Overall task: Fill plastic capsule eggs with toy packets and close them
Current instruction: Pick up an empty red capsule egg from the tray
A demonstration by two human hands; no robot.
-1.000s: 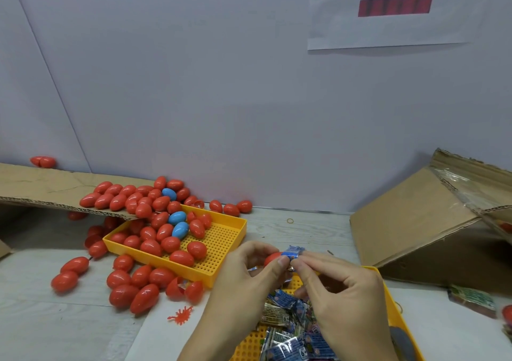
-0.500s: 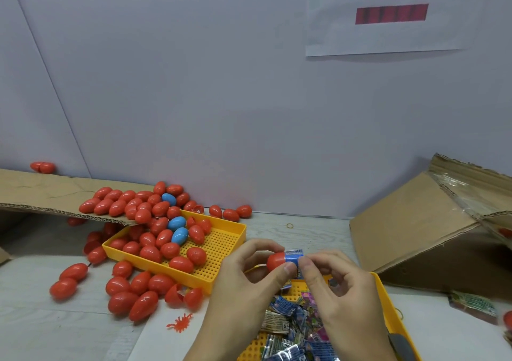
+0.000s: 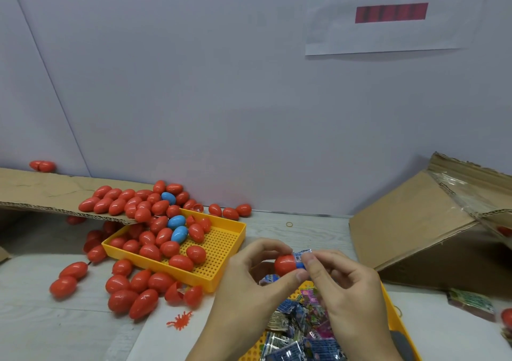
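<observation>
My left hand (image 3: pixel 246 285) grips a red capsule egg half (image 3: pixel 285 263) between thumb and fingers, in front of me above the table. My right hand (image 3: pixel 349 297) pinches a blue toy packet (image 3: pixel 301 256) whose end sticks out of the egg half's open side. Below both hands a yellow perforated tray (image 3: pixel 393 316) holds several toy packets (image 3: pixel 299 330). A second yellow tray (image 3: pixel 221 252) to the left holds several red eggs and two blue eggs (image 3: pixel 177 227).
More red eggs (image 3: pixel 130 291) lie loose on the table left of the tray and on a cardboard flap (image 3: pixel 41 191). A tilted cardboard box (image 3: pixel 421 222) stands at the right, a green packet (image 3: pixel 471 302) before it. A small red toy splat (image 3: pixel 180 320) lies near.
Both hands have risen slightly with the egg half and packet. The packet sits deeper in the egg half than one second ago.
</observation>
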